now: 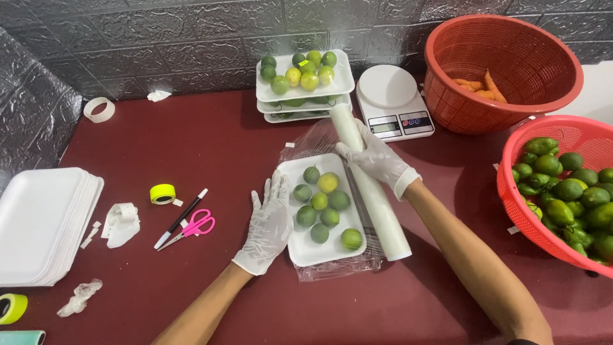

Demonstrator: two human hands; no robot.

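A white foam tray point(300, 246) with several green and yellow limes point(321, 203) lies on a sheet of clear cling film point(332, 267) in the middle of the dark red table. My left hand point(269, 223), in a white glove, rests flat on the tray's left edge. My right hand point(373, 158), also gloved, grips the roll of cling film point(377, 204), which lies along the tray's right side. Film stretches from the roll under the tray.
Stacked filled lime trays point(305, 80) and a white kitchen scale point(393, 102) stand at the back. A red basket with carrots point(501, 70) and a red basket of limes point(562, 191) sit right. Empty foam trays point(41, 223), tape rolls point(163, 193), pink scissors point(195, 227) and a pen lie left.
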